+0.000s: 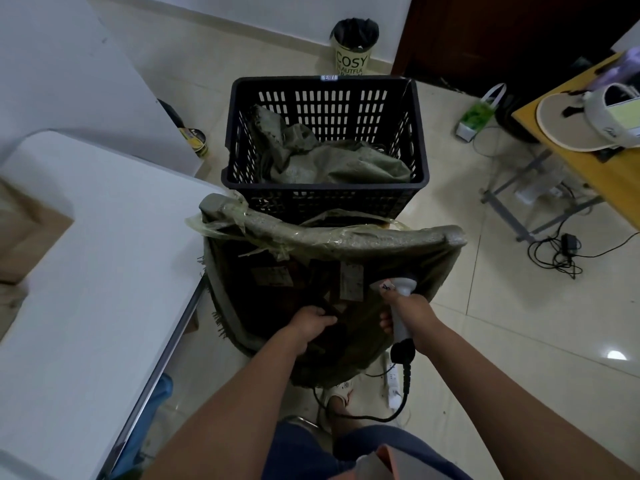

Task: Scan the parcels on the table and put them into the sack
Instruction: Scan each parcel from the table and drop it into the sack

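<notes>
1. Fingers of left hand (311, 322) curl round a dark parcel (329, 332), low inside the sack (332, 237) mouth; right hand (410, 315) wraps the scanner (398, 306) grip.
2. Release looks best low, flat on the labelled parcels (351, 282) below, not dropped.
3. Scanner and its cable (403, 386) should stay outside the rim.
4. White surface (86, 271) to the left shows one brown parcel at its edge (27, 230).

The tiled floor (519, 323) carries a black crate (325, 199), the sack (329, 244) and a bin (351, 53).
</notes>
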